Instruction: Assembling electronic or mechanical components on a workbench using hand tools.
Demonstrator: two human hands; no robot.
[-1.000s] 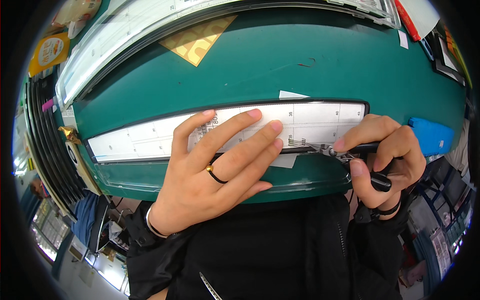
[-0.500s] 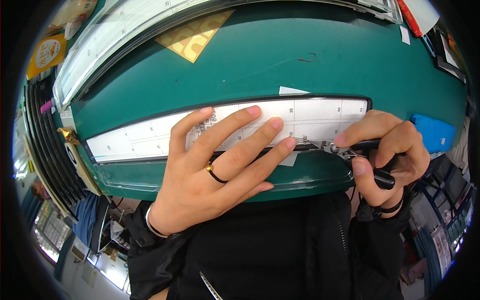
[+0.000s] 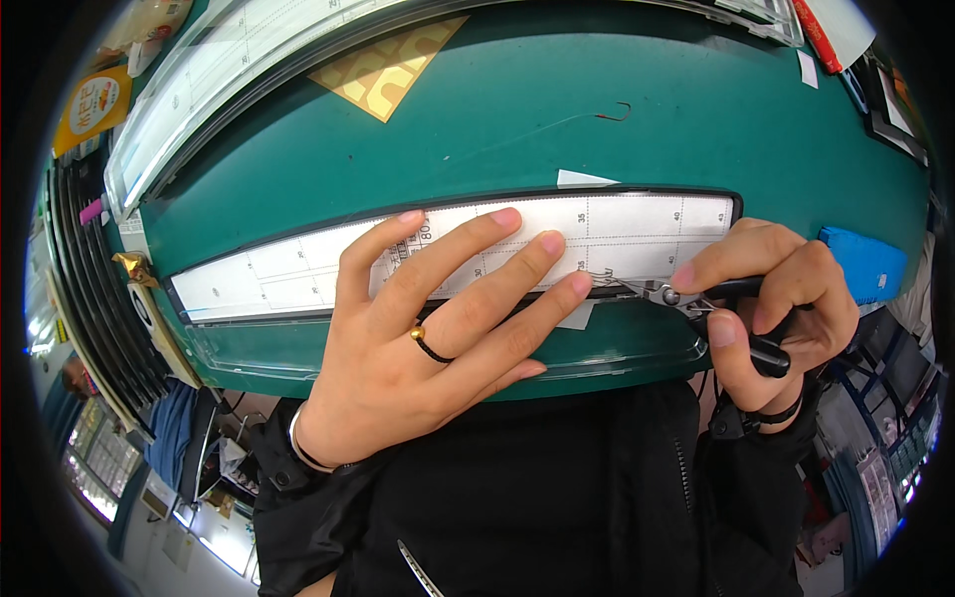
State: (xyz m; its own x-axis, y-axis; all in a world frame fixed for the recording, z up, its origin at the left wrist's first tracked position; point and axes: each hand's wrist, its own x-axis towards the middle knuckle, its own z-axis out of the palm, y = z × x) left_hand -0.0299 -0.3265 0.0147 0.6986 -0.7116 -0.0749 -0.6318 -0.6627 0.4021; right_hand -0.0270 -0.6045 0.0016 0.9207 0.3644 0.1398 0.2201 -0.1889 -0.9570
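Observation:
My left hand (image 3: 428,338) lies with fingers spread across a long, narrow black-edged case (image 3: 736,205). The case holds a white strip (image 3: 637,215) printed with ruled lines and scale marks. In my right hand (image 3: 796,289) is a pair of small pliers (image 3: 665,294) with black handles. Their narrow metal tips reach the near edge of the strip, at a small cluster of thin metal fish hooks (image 3: 603,280) beside my left index fingertip. Whether the tips grip a hook is too small to tell.
On the green table (image 3: 517,149) lies a fish hook (image 3: 617,115) tied to thin clear line. Behind are a yellow patterned sheet (image 3: 393,65) and a larger clear case (image 3: 149,164). A blue box (image 3: 863,265) sits to the right, and stacked black cases (image 3: 95,289) stand at left.
My right hand and the pliers have shifted very slightly to the right. My left hand stays spread on the case.

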